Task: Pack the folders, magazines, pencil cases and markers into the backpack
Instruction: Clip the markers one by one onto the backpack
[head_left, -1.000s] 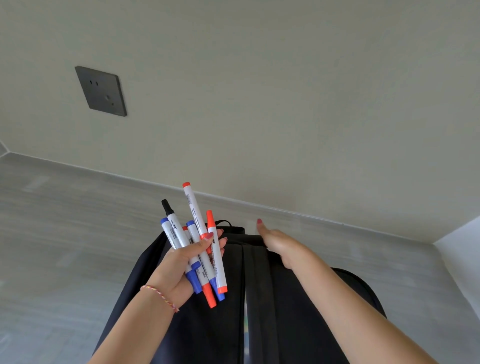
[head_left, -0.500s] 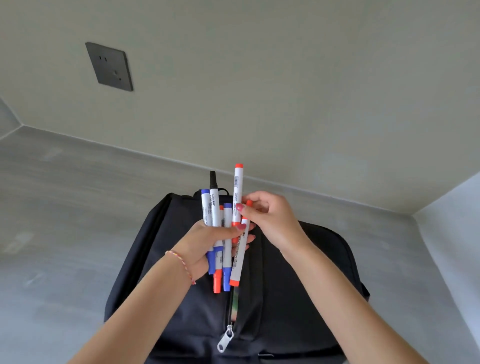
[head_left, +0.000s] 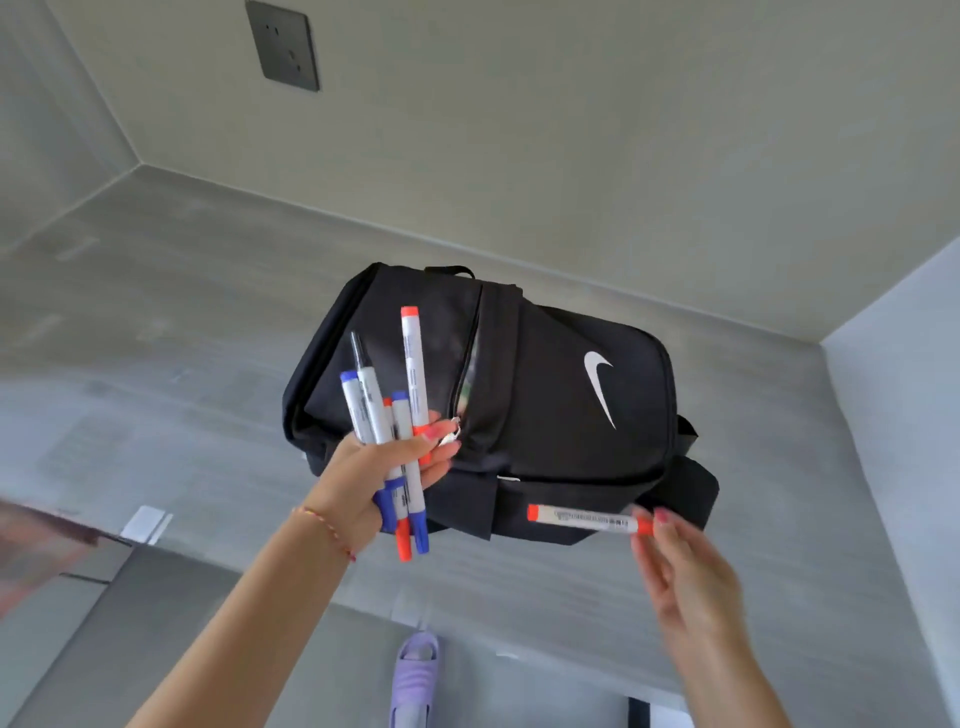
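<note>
A black backpack (head_left: 561, 415) with a white swoosh lies on the grey counter, its front zipper partly open. My left hand (head_left: 363, 483) grips a bundle of several markers (head_left: 389, 415) with blue, orange and black caps, held upright over the backpack's left side. My right hand (head_left: 685, 571) pinches one orange-capped marker (head_left: 584, 519) by its right end. That marker lies level in front of the backpack's lower edge.
The grey counter (head_left: 156, 322) meets a pale wall with a dark socket plate (head_left: 283, 44). A white side wall stands at the right. A purple slipper (head_left: 415, 675) shows on the floor below. A blurred object sits at the left edge.
My right hand has pulled one orange-capped marker out of the bundle and moved it down and to the right. The view has tilted down, showing more of the backpack.
</note>
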